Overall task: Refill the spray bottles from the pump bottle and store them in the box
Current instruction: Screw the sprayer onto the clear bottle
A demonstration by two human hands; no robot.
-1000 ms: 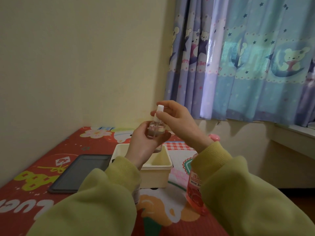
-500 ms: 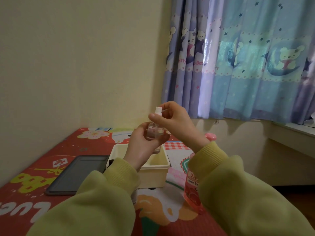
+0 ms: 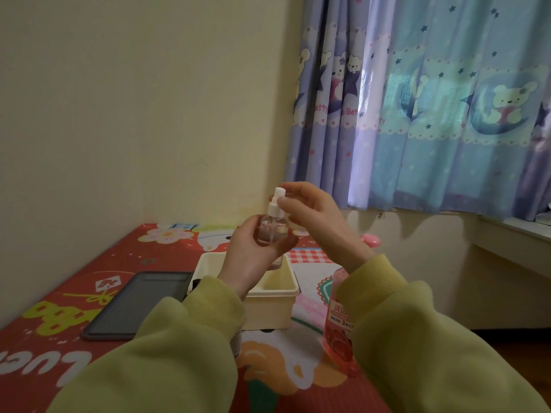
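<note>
bottle (image 3: 272,232) small, clear; prob. light, slippery, thin wall | L hand (image 3: 253,259) fingers curled round body | R hand (image 3: 313,217) pinches white head (image 3: 277,198) | best hold at body, not head

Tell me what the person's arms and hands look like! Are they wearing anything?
Both arms are covered by soft, baggy yellow-green sleeves with ribbed cuffs at the wrists. The left hand and right hand are bare: no gloves, rings or watch show.
</note>
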